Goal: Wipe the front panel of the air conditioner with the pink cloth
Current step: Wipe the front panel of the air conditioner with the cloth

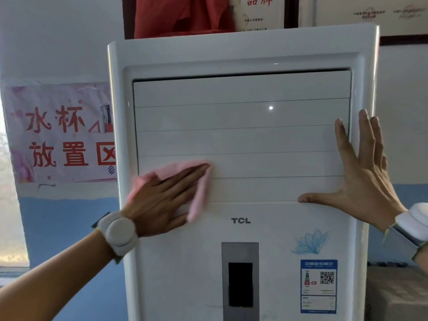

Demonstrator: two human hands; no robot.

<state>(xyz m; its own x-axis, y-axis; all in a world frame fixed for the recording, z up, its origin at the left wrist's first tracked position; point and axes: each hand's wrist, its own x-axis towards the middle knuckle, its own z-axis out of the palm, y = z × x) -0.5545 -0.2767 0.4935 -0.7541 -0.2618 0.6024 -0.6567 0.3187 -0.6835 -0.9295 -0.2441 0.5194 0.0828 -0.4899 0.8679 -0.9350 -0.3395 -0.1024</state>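
White air conditioner: flat left hand presses pink cloth; right hand splayed, empty.

I take the pink poster on the wall as my landmark; it carries large red Chinese characters in two rows and a small drawing of a pen holder near its right edge. Below the poster I see the wall painted blue, while above it the wall is white. Left of the poster I can make out a bright window edge, blurred. Up and to the right of the poster hangs a red cloth against a dark frame, with a framed certificate just beside it. Far right of the poster, low down, I see a cardboard box.
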